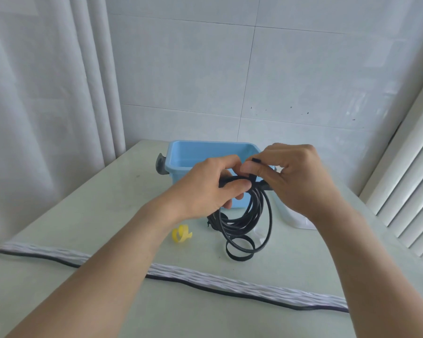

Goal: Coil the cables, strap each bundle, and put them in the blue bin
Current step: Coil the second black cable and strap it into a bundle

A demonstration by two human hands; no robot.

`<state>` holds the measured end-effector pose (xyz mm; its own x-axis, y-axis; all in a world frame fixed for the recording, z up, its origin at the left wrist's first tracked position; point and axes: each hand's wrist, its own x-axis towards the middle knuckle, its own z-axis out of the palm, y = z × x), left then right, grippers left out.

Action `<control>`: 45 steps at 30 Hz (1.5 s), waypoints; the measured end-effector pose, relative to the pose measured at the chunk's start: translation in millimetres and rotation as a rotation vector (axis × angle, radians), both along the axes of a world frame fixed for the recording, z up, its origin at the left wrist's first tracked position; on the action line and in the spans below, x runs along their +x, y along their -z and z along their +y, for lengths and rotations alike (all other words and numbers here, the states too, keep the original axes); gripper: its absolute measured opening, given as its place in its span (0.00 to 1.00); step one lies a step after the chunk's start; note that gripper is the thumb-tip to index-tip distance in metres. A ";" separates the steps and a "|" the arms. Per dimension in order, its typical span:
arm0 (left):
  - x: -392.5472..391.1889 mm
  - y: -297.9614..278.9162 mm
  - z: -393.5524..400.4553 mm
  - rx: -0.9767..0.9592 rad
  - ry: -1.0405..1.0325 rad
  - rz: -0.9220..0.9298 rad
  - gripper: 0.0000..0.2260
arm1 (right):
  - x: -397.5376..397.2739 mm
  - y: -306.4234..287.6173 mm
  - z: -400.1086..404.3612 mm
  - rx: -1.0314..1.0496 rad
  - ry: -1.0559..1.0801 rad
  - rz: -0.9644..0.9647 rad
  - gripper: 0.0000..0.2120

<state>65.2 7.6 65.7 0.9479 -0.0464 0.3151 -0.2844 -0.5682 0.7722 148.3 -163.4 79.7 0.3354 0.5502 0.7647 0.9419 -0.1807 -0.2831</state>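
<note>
Coiled cable [247, 213] gripped between hands [249, 176]

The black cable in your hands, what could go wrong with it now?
The black cable coil hangs loose below the left hand and right hand, so loops might slip out before the black strap closes. The dangling loops could also drag the yellow strap along the table.

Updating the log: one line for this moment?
stage: strapping | both hands hold black cable coil | blue bin empty | yellow strap on table
</note>
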 end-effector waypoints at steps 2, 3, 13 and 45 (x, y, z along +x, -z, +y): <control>-2.3 -2.4 -1.8 0.006 0.050 -0.007 0.03 | 2.1 -1.2 -1.5 -0.002 0.027 -0.089 0.08; -3.2 -3.5 -2.7 0.010 0.066 -0.017 0.04 | 3.3 -0.7 -2.3 0.004 0.044 -0.125 0.08; -3.9 -2.3 2.3 -0.010 0.154 0.014 0.05 | -4.7 4.0 -4.1 0.014 -0.054 0.656 0.12; -3.3 3.4 -18.2 0.010 0.123 0.103 0.08 | 12.9 -0.4 -29.0 -0.130 -0.265 0.689 0.04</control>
<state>61.9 -10.6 62.4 0.9621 -0.1662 0.2159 -0.2721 -0.5415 0.7954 161.3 -192.4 80.1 0.5583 0.7510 0.3524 0.5756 -0.0447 -0.8165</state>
